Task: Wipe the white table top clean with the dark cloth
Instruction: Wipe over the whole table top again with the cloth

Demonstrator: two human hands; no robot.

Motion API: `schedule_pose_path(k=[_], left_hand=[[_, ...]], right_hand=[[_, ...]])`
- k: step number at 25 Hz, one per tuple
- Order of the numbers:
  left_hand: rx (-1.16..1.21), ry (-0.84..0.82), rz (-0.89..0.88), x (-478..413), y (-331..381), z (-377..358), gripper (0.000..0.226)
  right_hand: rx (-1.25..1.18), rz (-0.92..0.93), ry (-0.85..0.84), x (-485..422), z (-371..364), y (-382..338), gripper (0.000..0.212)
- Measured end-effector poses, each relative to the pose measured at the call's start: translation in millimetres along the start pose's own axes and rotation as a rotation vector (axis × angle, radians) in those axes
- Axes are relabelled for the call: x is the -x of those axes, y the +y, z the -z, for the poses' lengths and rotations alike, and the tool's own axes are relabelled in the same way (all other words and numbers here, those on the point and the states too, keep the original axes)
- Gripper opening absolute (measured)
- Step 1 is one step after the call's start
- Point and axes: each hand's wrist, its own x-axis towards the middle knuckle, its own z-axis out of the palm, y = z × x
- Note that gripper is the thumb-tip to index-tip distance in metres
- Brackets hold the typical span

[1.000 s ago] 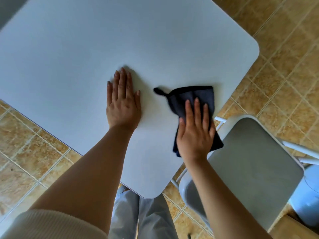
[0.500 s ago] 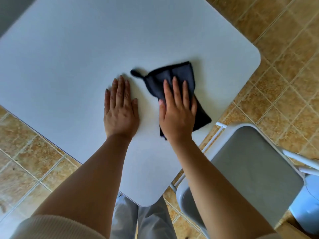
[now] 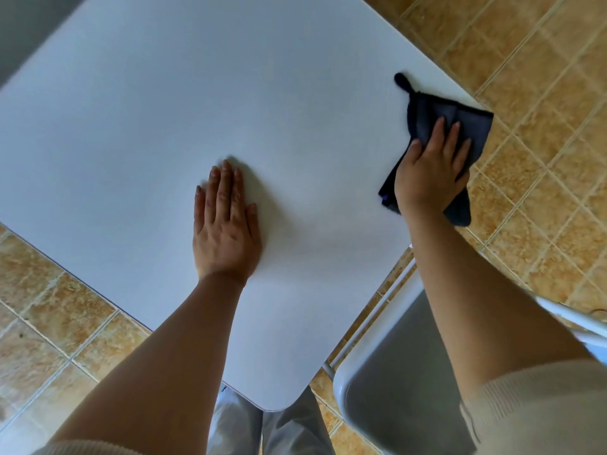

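**Dark cloth (image 3: 440,110) has swept out to the table's right edge**

Since half a second ago the right hand (image 3: 430,169) has carried the dark navy fabric cloth away from the left hand (image 3: 225,224). It has gone from the middle of the white, round-cornered table top (image 3: 164,110) out to the right-hand edge. The two hands, which were nearly side by side, are now well apart. The left hand has stayed where it was.

The right hand lies palm-down on the cloth. Its fingers (image 3: 438,133) are stretched forward and slightly spread, and its thumb is out to the left, pressing the fabric onto the table. The cloth is bunched under the palm. Its far corner and its near end both reach past the table's edge, over the tan tiled floor (image 3: 542,93). A small hanging loop (image 3: 401,79) sticks out from its far left corner and lies on the white surface.

The left hand rests flat on the table top near the near edge, with its fingers straight and close together and its thumb alongside.

A grey folding chair with a white metal frame (image 3: 394,389) stands just beside the table's near right corner, under the right forearm. Cream sleeves (image 3: 542,405) are pushed up both arms, and light grey trousers (image 3: 289,431) show below the table's near corner.
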Motion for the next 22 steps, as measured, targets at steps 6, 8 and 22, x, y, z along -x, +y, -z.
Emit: schedule_pose_path(k=[6,8,22], left_hand=[[0.003,-0.002,-0.002,0,-2,-2,0.055],[-0.001,0.000,-0.005,1,-2,-1,0.055],[0.012,0.000,-0.012,0,0,-1,0.056]], right_hand=[[0.059,0.355,0.019,-6,-17,-41,0.053],[0.081,0.523,0.097,23,-24,-39,0.050],[0.073,0.284,0.048,8,-25,-55,0.054]])
